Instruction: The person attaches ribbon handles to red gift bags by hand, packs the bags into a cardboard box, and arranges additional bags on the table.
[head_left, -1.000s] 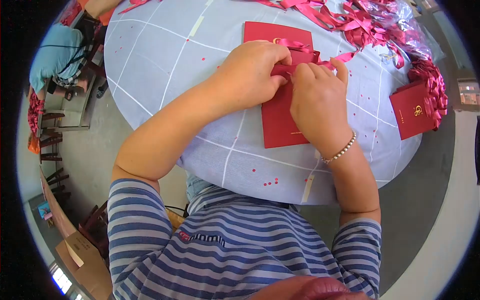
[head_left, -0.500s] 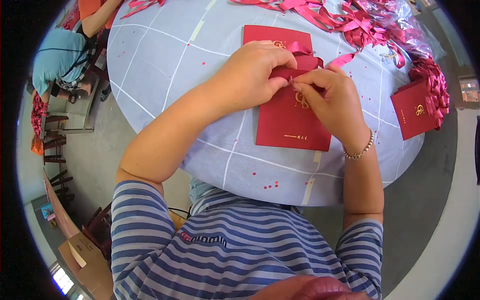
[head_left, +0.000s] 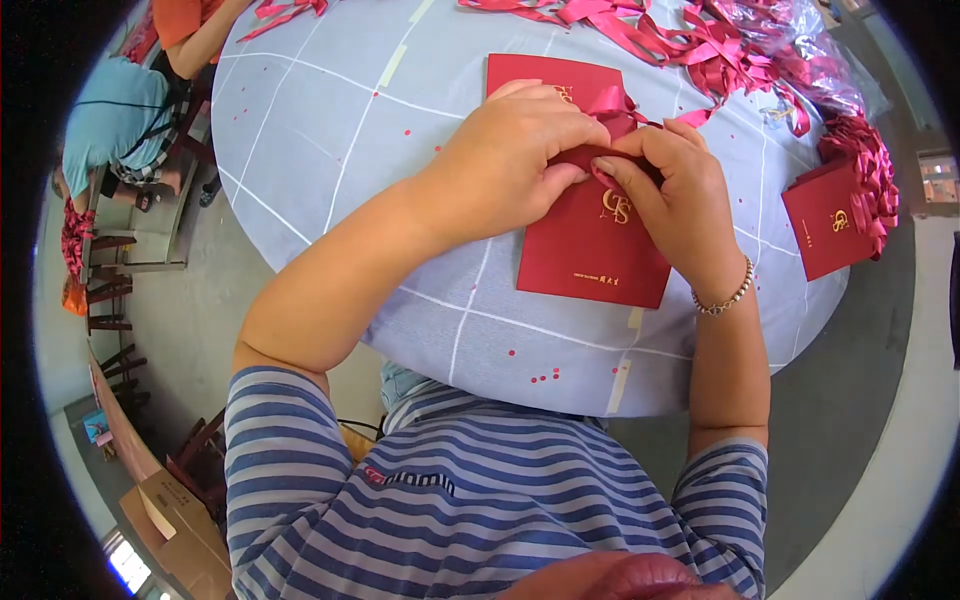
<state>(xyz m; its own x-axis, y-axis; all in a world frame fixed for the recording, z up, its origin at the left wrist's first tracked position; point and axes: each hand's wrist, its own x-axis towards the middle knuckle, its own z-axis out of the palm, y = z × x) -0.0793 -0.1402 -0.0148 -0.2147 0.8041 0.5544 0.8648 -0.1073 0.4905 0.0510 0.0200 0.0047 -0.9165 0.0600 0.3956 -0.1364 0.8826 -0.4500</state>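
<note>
A flat red paper bag (head_left: 592,256) with gold lettering lies on the table in front of me, its top edge under my fingers. My right hand (head_left: 675,195), with a beaded bracelet at the wrist, pinches red ribbon (head_left: 611,101) at the bag's top with thumb and forefinger. My left hand (head_left: 525,150) is closed on the same spot from the other side, thumb and fingers around the ribbon. The exact crossing of the ribbon between the fingertips is hidden. A second red bag (head_left: 520,72) lies just beyond, partly covered by my left hand.
Loose red ribbons (head_left: 715,55) and clear plastic wrap (head_left: 800,45) lie at the far right of the round table. A stack of red bags with ribbons (head_left: 825,222) sits at the right edge. Two other people (head_left: 115,110) are at the left.
My right hand has shifted slightly up and right, drawing the ribbon in its pinch. The bag has slid a little to the right. My left hand stays closed beside it.
</note>
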